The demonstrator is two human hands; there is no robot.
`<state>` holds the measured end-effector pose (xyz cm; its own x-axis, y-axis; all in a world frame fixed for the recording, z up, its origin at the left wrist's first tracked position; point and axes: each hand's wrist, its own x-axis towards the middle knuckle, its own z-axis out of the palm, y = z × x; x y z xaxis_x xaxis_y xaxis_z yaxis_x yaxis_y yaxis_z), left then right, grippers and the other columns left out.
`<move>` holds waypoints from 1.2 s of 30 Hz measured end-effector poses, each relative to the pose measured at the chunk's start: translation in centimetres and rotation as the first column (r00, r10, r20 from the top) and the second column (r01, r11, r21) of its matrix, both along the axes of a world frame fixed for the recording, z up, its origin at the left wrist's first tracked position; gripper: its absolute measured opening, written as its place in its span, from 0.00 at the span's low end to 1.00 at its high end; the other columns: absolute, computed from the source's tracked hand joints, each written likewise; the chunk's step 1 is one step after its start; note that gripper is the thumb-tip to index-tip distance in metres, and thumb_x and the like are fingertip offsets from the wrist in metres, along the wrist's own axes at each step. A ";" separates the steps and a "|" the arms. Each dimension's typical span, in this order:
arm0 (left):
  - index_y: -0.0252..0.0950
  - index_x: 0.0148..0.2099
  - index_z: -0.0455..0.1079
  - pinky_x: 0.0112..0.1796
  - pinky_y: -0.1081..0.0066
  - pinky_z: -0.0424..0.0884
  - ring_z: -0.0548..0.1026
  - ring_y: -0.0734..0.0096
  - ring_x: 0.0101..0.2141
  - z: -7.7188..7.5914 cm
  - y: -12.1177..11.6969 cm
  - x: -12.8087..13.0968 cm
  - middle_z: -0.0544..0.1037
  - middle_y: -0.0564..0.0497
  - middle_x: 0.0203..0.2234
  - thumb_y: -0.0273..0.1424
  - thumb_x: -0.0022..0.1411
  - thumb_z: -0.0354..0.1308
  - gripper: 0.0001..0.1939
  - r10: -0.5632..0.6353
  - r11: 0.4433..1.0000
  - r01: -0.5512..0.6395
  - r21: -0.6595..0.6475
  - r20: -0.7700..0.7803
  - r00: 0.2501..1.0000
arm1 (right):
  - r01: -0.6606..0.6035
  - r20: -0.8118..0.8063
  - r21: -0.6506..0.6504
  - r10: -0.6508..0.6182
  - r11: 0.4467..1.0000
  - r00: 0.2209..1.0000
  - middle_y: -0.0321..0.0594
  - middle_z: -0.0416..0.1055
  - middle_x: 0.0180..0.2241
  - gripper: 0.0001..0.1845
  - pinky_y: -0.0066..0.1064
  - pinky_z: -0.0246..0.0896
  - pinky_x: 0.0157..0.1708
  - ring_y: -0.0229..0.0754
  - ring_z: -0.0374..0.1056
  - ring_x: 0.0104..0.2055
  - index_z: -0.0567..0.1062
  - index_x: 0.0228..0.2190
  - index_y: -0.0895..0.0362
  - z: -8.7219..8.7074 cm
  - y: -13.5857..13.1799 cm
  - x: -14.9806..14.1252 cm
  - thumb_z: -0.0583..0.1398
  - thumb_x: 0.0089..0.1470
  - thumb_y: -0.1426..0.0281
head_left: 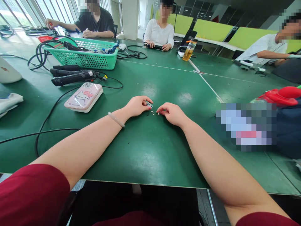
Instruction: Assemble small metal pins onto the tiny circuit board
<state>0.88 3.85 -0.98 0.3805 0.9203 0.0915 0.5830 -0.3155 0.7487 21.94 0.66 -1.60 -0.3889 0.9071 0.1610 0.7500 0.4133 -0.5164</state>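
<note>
My left hand (137, 105) has its thumb and fingers closed on a small silvery-and-dark flat piece (149, 104), which looks like a bit of electronics; its kind I cannot make out. Facing it, my right hand (172, 113) pinches a tiny pale piece (158, 113) close to the table surface. On the green table (150, 157) between the two hands lies a tiny whitish rectangular part (152, 113). Just left of that part is a tiny dark bit (147, 115), and another dark speck (128, 143) lies nearer to me.
A pink phone-like case (84, 96) lies left of my hands, with black handled devices (72, 76) and a green basket (82, 58) behind it. Black cables (50, 114) run along the left. A dark blue bag (289, 131) is at right. Several people sit around the table.
</note>
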 end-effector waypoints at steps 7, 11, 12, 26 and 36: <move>0.38 0.43 0.74 0.32 0.72 0.63 0.68 0.76 0.26 0.1 -0.1 0.0 0.72 0.55 0.25 0.31 0.52 0.62 0.14 0.000 1.000 0.000 0.009 -0.012 1.000 | 0.022 0.055 0.027 -0.023 0.999 0.998 0.35 0.69 0.33 0.04 0.28 0.58 0.37 0.35 0.63 0.33 0.76 0.28 0.55 0.1 0.0 -0.2 0.60 0.52 0.73; 0.38 0.43 0.74 0.32 0.73 0.63 0.67 0.77 0.26 0.0 0.0 -0.1 0.72 0.55 0.25 0.31 0.52 0.62 0.14 -0.004 1.000 0.004 0.013 -0.011 1.000 | 0.019 0.120 0.040 -0.023 0.999 0.992 0.36 0.69 0.34 0.06 0.28 0.57 0.38 0.36 0.64 0.35 0.75 0.28 0.56 0.4 -0.2 -0.6 0.58 0.54 0.74; 0.38 0.43 0.74 0.32 0.73 0.63 0.67 0.77 0.26 0.0 0.0 -0.1 0.72 0.55 0.25 0.31 0.52 0.62 0.14 -0.004 1.000 0.004 0.012 -0.011 1.000 | 0.018 0.141 0.044 -0.024 0.999 0.990 0.36 0.69 0.34 0.06 0.28 0.57 0.38 0.36 0.64 0.36 0.75 0.29 0.56 0.5 -0.2 -0.7 0.58 0.55 0.74; 0.37 0.43 0.74 0.33 0.72 0.64 0.68 0.76 0.26 0.4 -0.3 0.1 0.73 0.55 0.25 0.32 0.52 0.61 0.14 -0.003 1.000 0.003 -0.009 -0.015 1.000 | -0.008 0.377 0.162 -0.054 0.987 0.925 0.40 0.68 0.39 0.09 0.29 0.54 0.31 0.38 0.65 0.35 0.74 0.36 0.56 0.5 -0.2 -1.7 0.55 0.61 0.66; 0.37 0.43 0.74 0.30 0.74 0.62 0.68 0.76 0.25 0.0 0.0 -0.1 0.72 0.55 0.24 0.33 0.51 0.62 0.15 -0.028 0.999 0.028 0.015 -0.027 0.999 | -0.001 0.409 0.186 -0.076 0.982 0.910 0.41 0.68 0.39 0.11 0.29 0.52 0.30 0.38 0.64 0.34 0.72 0.36 0.57 -0.6 0.5 -1.8 0.51 0.64 0.68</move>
